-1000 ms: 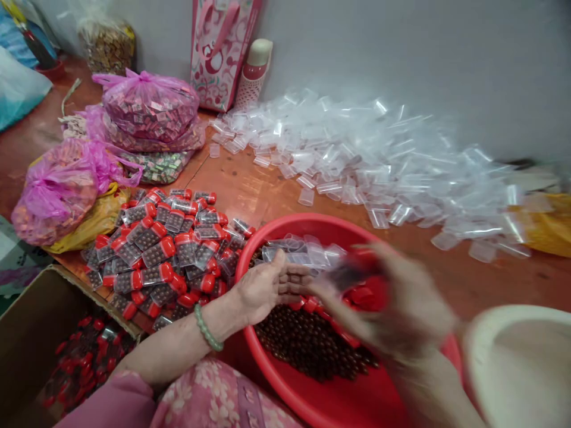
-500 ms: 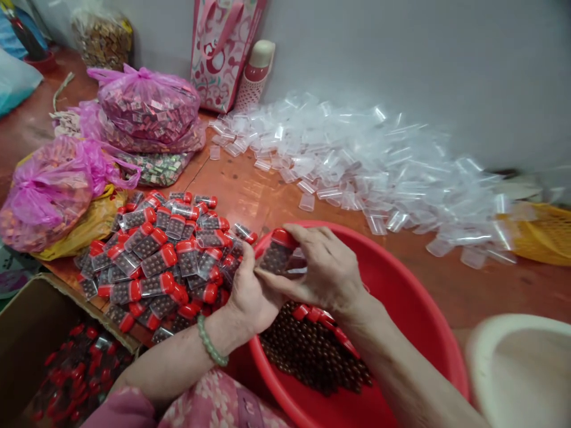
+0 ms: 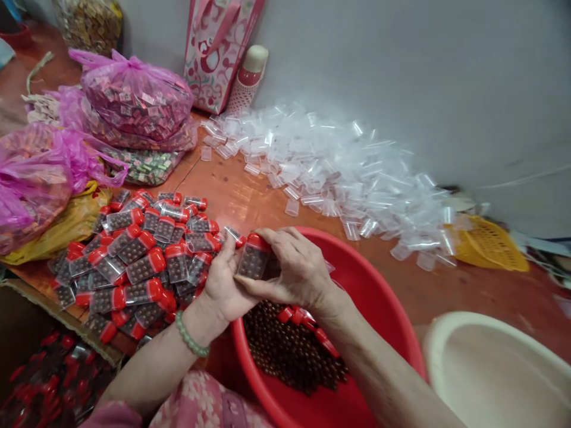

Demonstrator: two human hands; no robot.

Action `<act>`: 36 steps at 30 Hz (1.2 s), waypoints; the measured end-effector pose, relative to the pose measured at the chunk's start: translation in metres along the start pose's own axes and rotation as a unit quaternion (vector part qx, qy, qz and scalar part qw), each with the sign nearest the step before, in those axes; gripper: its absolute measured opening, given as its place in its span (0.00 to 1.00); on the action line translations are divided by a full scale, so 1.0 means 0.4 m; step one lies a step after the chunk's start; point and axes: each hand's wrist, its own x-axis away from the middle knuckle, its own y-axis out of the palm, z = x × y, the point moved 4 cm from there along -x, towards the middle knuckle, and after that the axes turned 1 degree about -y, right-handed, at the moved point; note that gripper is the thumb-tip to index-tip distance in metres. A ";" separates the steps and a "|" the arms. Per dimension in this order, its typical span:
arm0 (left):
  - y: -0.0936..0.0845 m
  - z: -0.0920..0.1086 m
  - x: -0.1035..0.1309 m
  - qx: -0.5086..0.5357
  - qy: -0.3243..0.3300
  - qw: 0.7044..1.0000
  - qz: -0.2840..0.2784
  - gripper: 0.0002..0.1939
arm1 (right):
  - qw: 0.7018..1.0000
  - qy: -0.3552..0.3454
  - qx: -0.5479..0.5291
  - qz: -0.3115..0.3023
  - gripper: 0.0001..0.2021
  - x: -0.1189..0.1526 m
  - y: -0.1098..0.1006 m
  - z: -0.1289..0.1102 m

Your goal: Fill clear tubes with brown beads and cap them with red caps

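Observation:
A clear container with a red cap, full of dark balls point(image 3: 253, 259), is pinched between the thumb and fingers of my right hand point(image 3: 297, 267), above the rim of a red basin point(image 3: 392, 297). My left hand point(image 3: 226, 285) is right beside it, palm up, and seems to touch its lower left edge; whether it grips is hidden. Dark brown balls point(image 3: 289, 351) and several red caps point(image 3: 307, 319) lie in the basin. To the left is a heap of filled, red-capped containers point(image 3: 145, 264).
Empty clear containers point(image 3: 321, 160) are piled along the wall. Pink bags point(image 3: 134, 104), a patterned bag point(image 3: 218, 53) and a bottle point(image 3: 250, 74) stand at the back left. A yellow basket point(image 3: 491, 244) and white basin point(image 3: 439, 356) are at right; a cardboard box point(image 3: 57, 318) at lower left.
The view has shifted, so most things appear further left. The filled container now shows more fully between my hands, its broad side towards me.

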 end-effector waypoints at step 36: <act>0.037 0.006 0.056 -0.768 0.197 0.600 -0.109 0.16 | 0.942 0.167 -0.251 -0.149 0.13 -0.060 -0.053 0.076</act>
